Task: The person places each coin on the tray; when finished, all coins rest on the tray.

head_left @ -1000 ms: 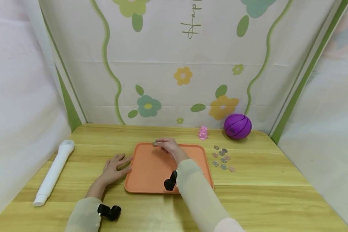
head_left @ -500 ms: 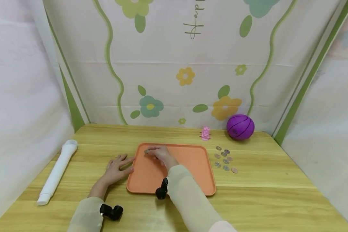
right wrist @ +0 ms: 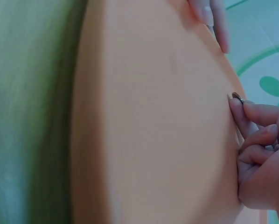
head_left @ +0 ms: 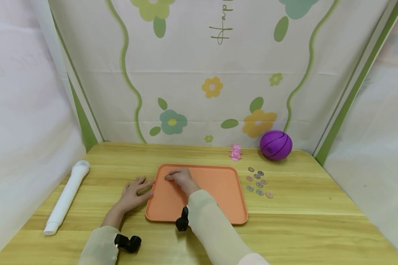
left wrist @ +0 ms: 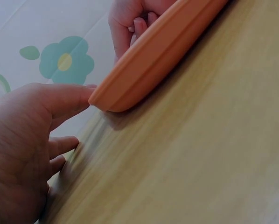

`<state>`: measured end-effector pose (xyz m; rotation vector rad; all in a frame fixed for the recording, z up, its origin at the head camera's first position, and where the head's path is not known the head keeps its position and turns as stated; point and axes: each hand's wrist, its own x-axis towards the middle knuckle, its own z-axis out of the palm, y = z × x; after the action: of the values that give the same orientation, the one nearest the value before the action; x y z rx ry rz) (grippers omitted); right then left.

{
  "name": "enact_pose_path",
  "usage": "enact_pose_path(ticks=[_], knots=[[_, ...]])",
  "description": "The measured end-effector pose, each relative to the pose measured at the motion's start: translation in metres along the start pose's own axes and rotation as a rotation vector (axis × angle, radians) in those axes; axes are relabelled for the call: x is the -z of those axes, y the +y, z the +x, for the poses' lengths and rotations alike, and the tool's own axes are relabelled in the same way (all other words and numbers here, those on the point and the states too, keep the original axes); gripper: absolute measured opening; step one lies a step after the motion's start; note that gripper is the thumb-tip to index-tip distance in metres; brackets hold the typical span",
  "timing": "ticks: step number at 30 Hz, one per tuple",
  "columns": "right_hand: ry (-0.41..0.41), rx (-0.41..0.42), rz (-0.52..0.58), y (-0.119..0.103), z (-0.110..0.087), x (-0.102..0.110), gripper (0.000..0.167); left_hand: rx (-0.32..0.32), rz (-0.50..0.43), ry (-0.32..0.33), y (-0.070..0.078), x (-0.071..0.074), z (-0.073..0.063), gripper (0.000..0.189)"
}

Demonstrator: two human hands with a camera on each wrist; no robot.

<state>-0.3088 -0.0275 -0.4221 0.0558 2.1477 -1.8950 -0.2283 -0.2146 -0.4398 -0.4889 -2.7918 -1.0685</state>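
My right hand [head_left: 182,179] pinches a coin [right wrist: 238,97] between thumb and fingertips, low over the left back part of an orange tray [head_left: 212,191]. In the right wrist view the coin stands on edge near the tray's surface, and the other fingers are curled in. At the tray's left side lies my left hand [head_left: 132,195], fingers spread, with fingertips right at the rim. The left wrist view shows those fingers [left wrist: 67,100] reaching the outer edge of the tray.
Several silver and copper coins [head_left: 259,184] lie right of the tray. Behind them are a purple ball [head_left: 276,145] and a small pink plastic piece [head_left: 236,152]. A white tube [head_left: 66,198] lies at the left. A flowered curtain [head_left: 185,73] hangs behind the table.
My right hand has come from the tray's back rim toward me and leftward, lowering the coin to the tray. The left hand keeps its place at the rim.
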Motion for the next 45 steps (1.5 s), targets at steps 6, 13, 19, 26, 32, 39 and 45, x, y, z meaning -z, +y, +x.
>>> enact_pose_path(ticks=[6, 13, 19, 26, 32, 39, 45], knots=[[0.005, 0.027, -0.031, 0.001, -0.001, -0.001, 0.019, -0.01, 0.001, 0.002, 0.0, -0.001, 0.002, 0.049], [-0.044, 0.035, -0.064, 0.0, -0.002, 0.002, 0.02, -0.014, -0.003, 0.002, 0.0, -0.002, 0.002, 0.05], [-0.119, 0.014, -0.074, -0.003, -0.004, 0.009, 0.02, -0.014, 0.002, 0.009, -0.001, -0.004, 0.003, 0.049], [-0.183, 0.042, -0.063, -0.02, -0.007, 0.028, 0.028, -0.016, -0.007, -0.002, -0.004, -0.004, 0.002, 0.05], [-0.191, 0.1, -0.086, -0.041, -0.01, 0.06, 0.028, -0.028, -0.01, 0.009, -0.004, -0.002, 0.0, 0.05], [-0.159, 0.164, -0.156, -0.054, -0.01, 0.115, 0.03, -0.026, -0.01, 0.007, -0.004, -0.003, 0.0, 0.05], [-0.096, 0.191, -0.143, -0.057, -0.017, 0.156, 0.033, -0.031, -0.007, 0.02, -0.004, -0.002, 0.001, 0.049]])
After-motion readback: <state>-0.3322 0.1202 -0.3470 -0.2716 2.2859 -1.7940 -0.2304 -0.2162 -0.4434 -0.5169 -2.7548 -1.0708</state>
